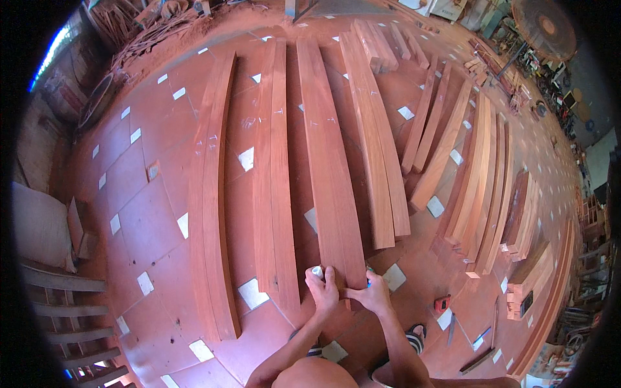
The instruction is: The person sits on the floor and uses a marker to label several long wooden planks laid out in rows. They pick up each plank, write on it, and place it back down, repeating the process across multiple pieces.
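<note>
A wide reddish wooden beam (330,155) runs away from me along the floor, its near end between my hands. My left hand (323,292) is closed at the left edge of that end, with a small white object (317,272) showing between its thumb and fingers; its kind is unclear. At the right edge, my right hand (371,295) is closed around the corner, thumb across the end. A bit of blue (369,282) shows by its fingers, too small to name. Paired beams lie on both sides, a left pair (275,161) and a right pair (372,129), with pale marks on some.
Farther left lies another beam pair (213,194). Several more timbers (482,181) are spread to the right. A red tape measure (442,303), a dark phone-like object (527,303) and thin tools (482,334) sit at lower right. Slatted wood (68,310) stands at lower left.
</note>
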A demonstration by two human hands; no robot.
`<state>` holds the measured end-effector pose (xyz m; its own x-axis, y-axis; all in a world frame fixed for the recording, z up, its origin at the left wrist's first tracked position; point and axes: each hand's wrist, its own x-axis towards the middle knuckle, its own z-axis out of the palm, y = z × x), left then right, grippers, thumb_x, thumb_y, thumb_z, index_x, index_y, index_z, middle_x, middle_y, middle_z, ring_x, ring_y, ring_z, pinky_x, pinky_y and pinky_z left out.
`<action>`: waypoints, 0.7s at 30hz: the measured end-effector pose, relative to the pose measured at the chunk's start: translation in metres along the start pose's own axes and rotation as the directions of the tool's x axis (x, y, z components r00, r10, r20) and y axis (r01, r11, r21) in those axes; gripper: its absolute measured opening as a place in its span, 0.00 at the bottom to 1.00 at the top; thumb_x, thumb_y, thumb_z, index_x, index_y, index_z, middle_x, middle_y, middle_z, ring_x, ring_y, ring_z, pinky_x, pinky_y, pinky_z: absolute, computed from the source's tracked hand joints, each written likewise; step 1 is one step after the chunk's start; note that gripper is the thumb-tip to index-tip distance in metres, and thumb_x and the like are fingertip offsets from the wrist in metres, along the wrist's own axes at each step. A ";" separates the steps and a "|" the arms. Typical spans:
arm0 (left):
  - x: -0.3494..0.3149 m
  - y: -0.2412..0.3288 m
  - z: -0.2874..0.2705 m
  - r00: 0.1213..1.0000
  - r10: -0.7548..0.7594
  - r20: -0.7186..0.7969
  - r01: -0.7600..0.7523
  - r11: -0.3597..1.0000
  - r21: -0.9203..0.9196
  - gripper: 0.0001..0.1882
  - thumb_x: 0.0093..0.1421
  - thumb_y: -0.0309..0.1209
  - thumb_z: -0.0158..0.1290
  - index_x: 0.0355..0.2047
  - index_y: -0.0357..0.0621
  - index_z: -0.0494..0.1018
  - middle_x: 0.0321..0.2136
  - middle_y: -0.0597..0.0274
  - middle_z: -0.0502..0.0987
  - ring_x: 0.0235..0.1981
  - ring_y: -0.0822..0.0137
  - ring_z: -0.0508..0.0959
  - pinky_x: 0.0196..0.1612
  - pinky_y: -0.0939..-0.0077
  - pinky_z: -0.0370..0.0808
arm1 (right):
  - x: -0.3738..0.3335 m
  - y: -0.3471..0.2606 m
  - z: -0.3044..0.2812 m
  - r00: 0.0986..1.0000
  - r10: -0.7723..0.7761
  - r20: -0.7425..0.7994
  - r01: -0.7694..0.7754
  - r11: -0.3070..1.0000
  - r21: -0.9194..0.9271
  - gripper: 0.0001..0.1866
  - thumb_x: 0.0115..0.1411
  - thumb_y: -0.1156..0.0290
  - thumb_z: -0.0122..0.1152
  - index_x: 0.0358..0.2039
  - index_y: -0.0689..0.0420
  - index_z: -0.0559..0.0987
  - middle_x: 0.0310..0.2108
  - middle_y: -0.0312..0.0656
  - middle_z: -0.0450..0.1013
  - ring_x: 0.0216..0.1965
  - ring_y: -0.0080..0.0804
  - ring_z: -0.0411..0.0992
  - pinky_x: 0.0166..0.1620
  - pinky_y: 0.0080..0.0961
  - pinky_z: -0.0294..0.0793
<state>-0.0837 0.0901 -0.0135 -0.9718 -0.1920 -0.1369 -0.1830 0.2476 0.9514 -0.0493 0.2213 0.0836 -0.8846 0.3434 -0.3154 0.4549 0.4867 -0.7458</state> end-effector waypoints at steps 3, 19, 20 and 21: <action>0.000 -0.006 0.003 0.998 -0.038 0.058 0.047 0.985 -0.167 0.18 0.70 0.39 0.56 0.44 0.35 0.66 0.38 0.50 0.68 0.40 0.54 0.70 0.47 0.57 0.69 | 0.001 0.009 0.012 0.990 -0.035 -0.134 -0.004 0.960 -0.279 0.29 0.43 0.57 0.85 0.40 0.65 0.84 0.39 0.56 0.82 0.40 0.48 0.80 0.46 0.40 0.79; 0.003 0.042 -0.028 0.980 0.190 0.068 -0.189 0.982 -0.011 0.27 0.63 0.33 0.59 0.56 0.29 0.63 0.51 0.38 0.68 0.52 0.41 0.71 0.56 0.51 0.70 | 0.009 0.029 0.000 0.991 0.087 -0.106 -0.097 0.991 -0.096 0.36 0.51 0.68 0.83 0.57 0.65 0.73 0.38 0.38 0.78 0.37 0.23 0.74 0.39 0.22 0.78; 0.008 0.046 -0.031 0.978 0.192 0.083 -0.191 0.981 -0.014 0.27 0.63 0.32 0.59 0.56 0.28 0.63 0.51 0.38 0.68 0.52 0.40 0.71 0.56 0.51 0.70 | 0.008 0.016 -0.011 0.989 0.091 -0.121 -0.107 0.986 -0.132 0.36 0.51 0.69 0.82 0.56 0.66 0.72 0.37 0.37 0.78 0.36 0.22 0.74 0.39 0.21 0.77; 0.014 0.051 -0.035 0.976 0.193 0.100 -0.193 0.981 -0.017 0.27 0.63 0.31 0.59 0.56 0.28 0.63 0.52 0.38 0.68 0.52 0.40 0.71 0.56 0.51 0.70 | 0.010 0.008 -0.022 0.992 0.018 -0.123 -0.026 0.997 -0.067 0.31 0.55 0.72 0.77 0.55 0.64 0.70 0.33 0.36 0.76 0.34 0.21 0.74 0.38 0.21 0.77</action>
<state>-0.1010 0.0673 0.0424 -0.9988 -0.0443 0.0226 0.0102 0.2633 0.9647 -0.0525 0.2468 0.0874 -0.8569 0.4486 -0.2540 0.4839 0.5302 -0.6962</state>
